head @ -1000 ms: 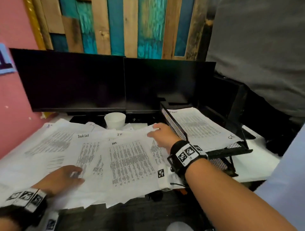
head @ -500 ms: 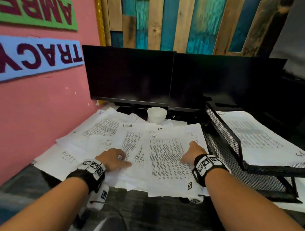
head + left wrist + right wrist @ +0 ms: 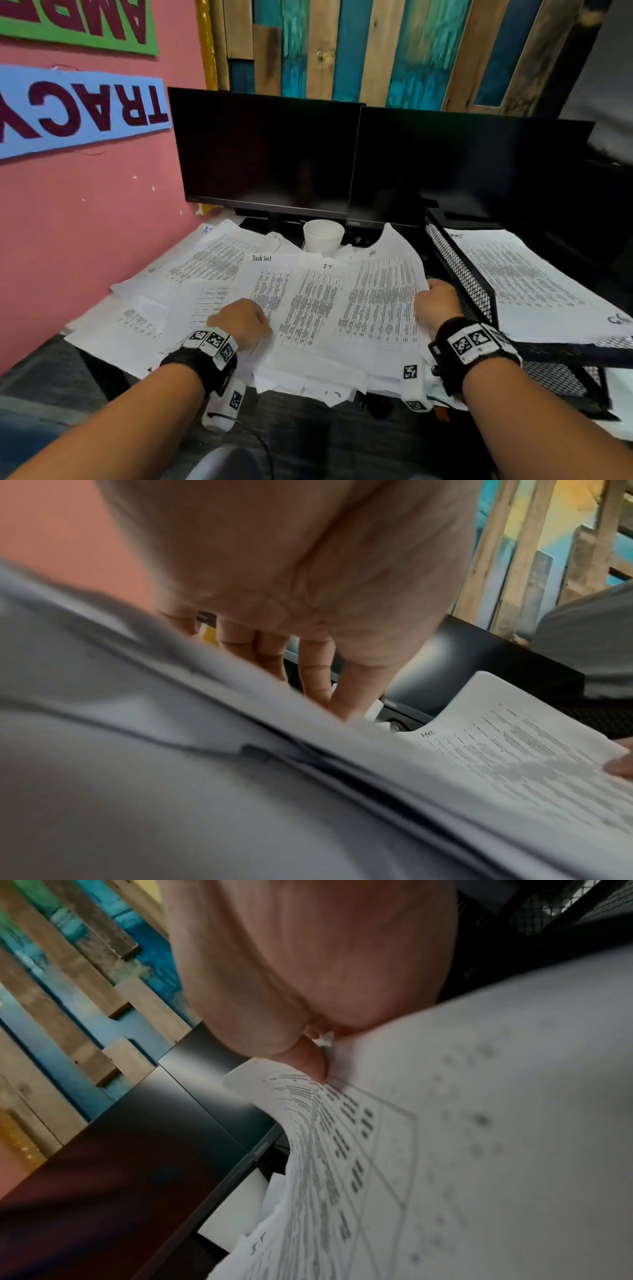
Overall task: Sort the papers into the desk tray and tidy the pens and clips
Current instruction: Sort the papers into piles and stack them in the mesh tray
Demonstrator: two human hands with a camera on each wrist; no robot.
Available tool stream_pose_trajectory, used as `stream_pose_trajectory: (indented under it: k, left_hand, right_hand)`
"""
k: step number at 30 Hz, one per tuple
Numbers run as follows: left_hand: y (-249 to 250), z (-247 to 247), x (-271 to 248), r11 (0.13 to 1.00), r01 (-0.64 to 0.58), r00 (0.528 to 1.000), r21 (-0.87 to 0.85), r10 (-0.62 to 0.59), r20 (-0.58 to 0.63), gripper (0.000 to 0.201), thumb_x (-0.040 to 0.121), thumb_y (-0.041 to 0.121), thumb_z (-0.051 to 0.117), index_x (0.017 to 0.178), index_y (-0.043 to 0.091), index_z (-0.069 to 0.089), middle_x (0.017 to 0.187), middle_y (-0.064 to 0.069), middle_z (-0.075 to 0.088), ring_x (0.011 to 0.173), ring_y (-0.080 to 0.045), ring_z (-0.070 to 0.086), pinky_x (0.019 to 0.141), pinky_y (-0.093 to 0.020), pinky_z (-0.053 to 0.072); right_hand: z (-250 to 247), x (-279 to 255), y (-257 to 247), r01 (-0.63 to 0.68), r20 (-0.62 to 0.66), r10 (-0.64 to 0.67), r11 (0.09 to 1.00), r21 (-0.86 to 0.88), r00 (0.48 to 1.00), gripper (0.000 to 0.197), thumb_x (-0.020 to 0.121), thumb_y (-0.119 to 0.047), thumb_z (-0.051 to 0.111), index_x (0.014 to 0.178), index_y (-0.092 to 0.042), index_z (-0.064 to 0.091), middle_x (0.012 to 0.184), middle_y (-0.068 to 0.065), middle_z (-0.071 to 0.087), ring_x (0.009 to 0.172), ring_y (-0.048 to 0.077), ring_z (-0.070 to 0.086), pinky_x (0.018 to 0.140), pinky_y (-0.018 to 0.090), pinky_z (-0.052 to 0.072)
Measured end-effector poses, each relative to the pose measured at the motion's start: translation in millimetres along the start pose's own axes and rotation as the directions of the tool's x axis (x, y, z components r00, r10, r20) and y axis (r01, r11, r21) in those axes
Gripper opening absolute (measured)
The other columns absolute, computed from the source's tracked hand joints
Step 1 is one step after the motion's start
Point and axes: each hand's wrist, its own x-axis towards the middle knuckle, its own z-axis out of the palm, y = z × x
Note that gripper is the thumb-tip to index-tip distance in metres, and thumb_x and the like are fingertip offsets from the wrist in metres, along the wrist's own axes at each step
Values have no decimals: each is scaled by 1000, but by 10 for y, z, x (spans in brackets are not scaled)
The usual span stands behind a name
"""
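Observation:
Several printed papers (image 3: 212,270) lie overlapped across the desk, with sheets headed "Task List", "IT" and "HR". My right hand (image 3: 436,303) pinches the right edge of the HR sheet (image 3: 380,301), whose far corner curls up off the pile. In the right wrist view the thumb (image 3: 313,1066) presses on that sheet (image 3: 445,1123). My left hand (image 3: 241,322) rests on the papers left of the Task List sheet, fingers (image 3: 318,680) straight and pointing down onto them. The black mesh desk tray (image 3: 459,270) stands at the right and holds one printed sheet (image 3: 520,284). No pens or clips show clearly.
A white cup (image 3: 323,236) stands behind the papers, below two dark monitors (image 3: 267,154). A pink wall (image 3: 85,222) closes the left side. A small dark object (image 3: 376,406) peeks out under the papers' front edge.
My right hand slid from the top of the HR sheet to its right edge and took hold of it; the sheet's far corner has risen. My left hand has barely moved.

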Motion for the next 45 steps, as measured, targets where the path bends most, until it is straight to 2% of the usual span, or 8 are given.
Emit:
stream_pose_trajectory:
  k: [6,13,16,20,28,36,41,45]
  left_hand:
    - [-97,-156,17,974,-111,992,-199,122,43,25,94,40,66,86,16,66,81,4,72,73,-15,64,67,-29,49]
    - [81,-58,40,995,-102,957,21,92,276,74,57,84,71,87,16,70,77,1,71,71,-16,67,72,-30,56]
    - [191,-43,23,991,-133,941,32,116,317,49,69,63,80,86,19,67,86,4,69,79,-14,65,69,-27,52]
    - [229,-15,28,990,-143,933,-8,137,333,23,83,32,77,77,14,64,78,0,62,71,-16,56,62,-25,45]
    - [-204,-324,91,925,-117,993,-361,105,-54,13,95,20,63,84,19,56,79,-3,66,67,-20,59,61,-31,44]
    - [-824,-842,193,532,-188,959,-826,-80,-271,24,103,12,52,116,22,69,93,-14,74,69,-26,63,66,-35,50]
    - [-749,-768,138,387,-150,976,-910,-90,-199,27,102,9,54,123,19,67,94,-9,70,74,-25,62,71,-34,48]
    - [-508,-542,66,327,-82,993,-942,-58,-107,25,97,11,57,108,26,75,113,-18,75,101,-37,71,101,-57,52]
  right_hand:
    - [56,-50,-18,-78,60,71,990,114,996,47,92,8,34,114,-10,71,112,14,72,86,32,66,77,41,57]
    - [148,-165,30,-153,107,143,983,99,984,43,95,5,35,127,1,63,119,16,67,100,38,66,89,37,57]
    - [149,-203,43,-174,129,164,982,73,978,32,92,4,36,106,-4,64,113,17,67,80,28,63,70,26,51]
    - [167,-110,223,-167,176,140,975,148,974,44,74,-6,36,98,-11,72,104,13,75,92,37,72,85,59,60]
    - [83,-98,271,-204,189,176,969,141,966,40,91,9,34,93,-3,72,102,20,73,96,39,70,91,59,57]
    - [84,-107,295,-286,195,241,925,250,951,45,97,12,28,104,-3,69,90,17,66,72,28,62,47,25,54]
    - [170,-109,257,-238,158,203,940,245,966,35,98,4,47,128,-4,63,123,25,65,95,26,58,88,40,55]
    - [221,-177,220,-301,221,237,896,326,946,32,100,11,36,119,9,62,109,23,67,86,33,65,59,33,60]
